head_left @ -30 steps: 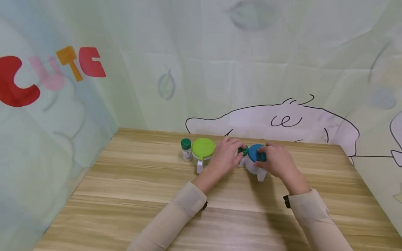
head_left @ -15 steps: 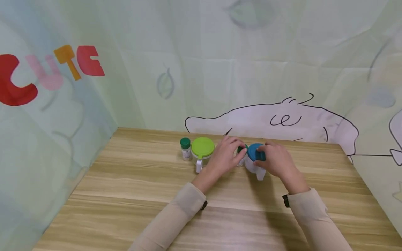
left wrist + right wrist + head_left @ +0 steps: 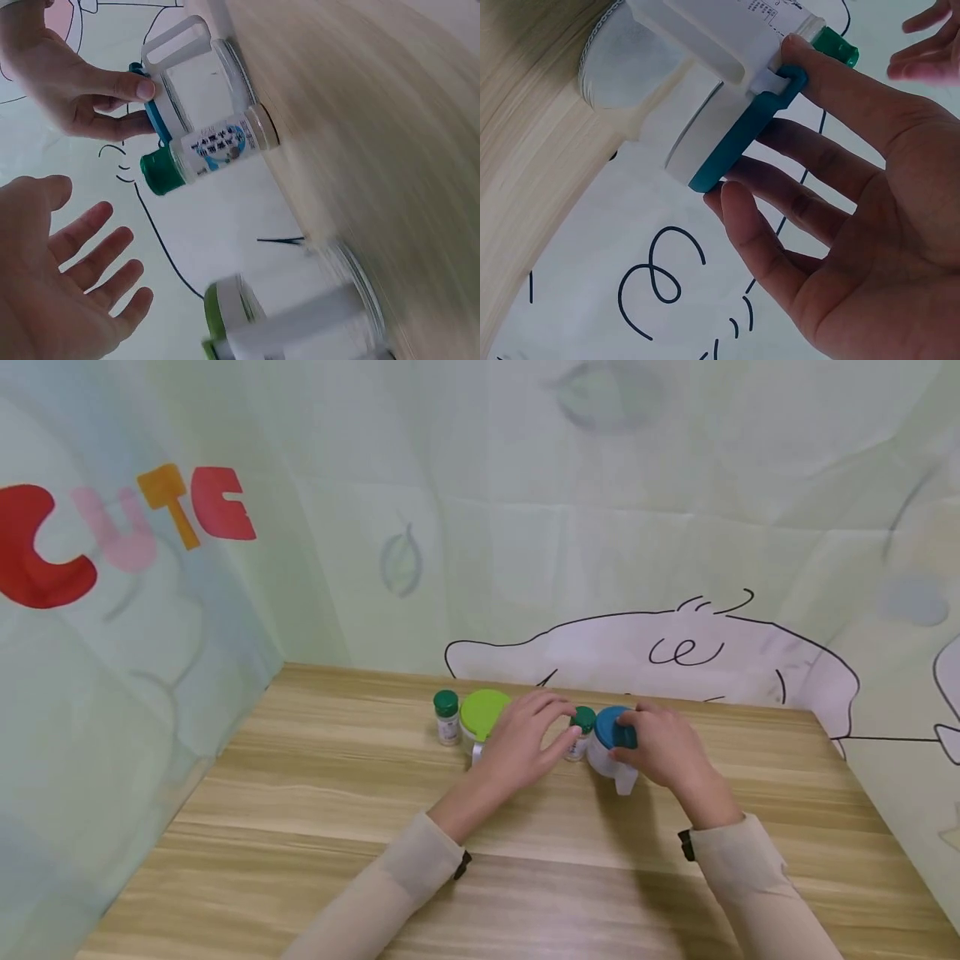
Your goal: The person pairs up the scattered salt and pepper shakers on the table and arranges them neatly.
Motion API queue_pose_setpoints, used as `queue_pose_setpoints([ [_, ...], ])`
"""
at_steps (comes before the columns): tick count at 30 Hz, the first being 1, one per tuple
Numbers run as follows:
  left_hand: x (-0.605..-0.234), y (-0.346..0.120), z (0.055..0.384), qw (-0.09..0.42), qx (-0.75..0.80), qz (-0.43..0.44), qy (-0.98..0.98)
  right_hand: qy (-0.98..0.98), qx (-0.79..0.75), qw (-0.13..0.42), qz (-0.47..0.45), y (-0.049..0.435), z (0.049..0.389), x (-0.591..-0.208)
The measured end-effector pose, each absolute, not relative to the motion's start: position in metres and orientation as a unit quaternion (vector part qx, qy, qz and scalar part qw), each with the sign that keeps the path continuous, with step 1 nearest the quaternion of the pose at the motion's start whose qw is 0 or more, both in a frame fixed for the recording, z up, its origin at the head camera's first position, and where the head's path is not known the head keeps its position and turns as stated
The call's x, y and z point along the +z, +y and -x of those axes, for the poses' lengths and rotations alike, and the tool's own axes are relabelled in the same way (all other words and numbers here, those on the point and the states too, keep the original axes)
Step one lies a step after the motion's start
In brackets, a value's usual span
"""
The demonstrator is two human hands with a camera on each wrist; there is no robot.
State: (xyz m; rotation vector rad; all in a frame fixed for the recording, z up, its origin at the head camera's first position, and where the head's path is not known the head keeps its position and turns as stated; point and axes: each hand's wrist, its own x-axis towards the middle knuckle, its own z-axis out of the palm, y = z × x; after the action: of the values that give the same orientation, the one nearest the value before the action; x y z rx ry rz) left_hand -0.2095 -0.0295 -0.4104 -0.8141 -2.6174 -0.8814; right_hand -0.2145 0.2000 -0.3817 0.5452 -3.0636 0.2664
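Note:
A clear jar with a blue lid and white handle (image 3: 602, 762) stands at the back of the table. My right hand (image 3: 665, 745) grips its lid (image 3: 731, 146), with the thumb by the lid's tab and the fingers at the lid's edge. Beside this jar, close against it, stands a green-capped seasoning shaker (image 3: 217, 148) with a printed label. My left hand (image 3: 519, 742) is just left of the shaker, its fingers spread and holding nothing; the left wrist view shows a gap between the fingers (image 3: 97, 259) and the cap (image 3: 160, 171).
A jar with a lime-green lid (image 3: 482, 713) stands left of the shaker, partly hidden behind my left hand. Another green-capped shaker (image 3: 447, 718) is at the left end of the row. A printed cloth backdrop (image 3: 360, 543) rises behind the wooden table (image 3: 300, 827).
My left hand has let go of the shaker's green cap and drawn back slightly to the left, its fingers spreading. My right hand stays on the blue lid.

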Motion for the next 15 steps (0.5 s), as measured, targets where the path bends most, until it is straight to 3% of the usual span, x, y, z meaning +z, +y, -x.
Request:
queue_pose_setpoints([
  [15,-0.419,-0.091,0.194,0.157,-0.213,0.268,-0.926,-0.98,0.068,0.021,-0.185,0.21,0.214,-0.39],
])
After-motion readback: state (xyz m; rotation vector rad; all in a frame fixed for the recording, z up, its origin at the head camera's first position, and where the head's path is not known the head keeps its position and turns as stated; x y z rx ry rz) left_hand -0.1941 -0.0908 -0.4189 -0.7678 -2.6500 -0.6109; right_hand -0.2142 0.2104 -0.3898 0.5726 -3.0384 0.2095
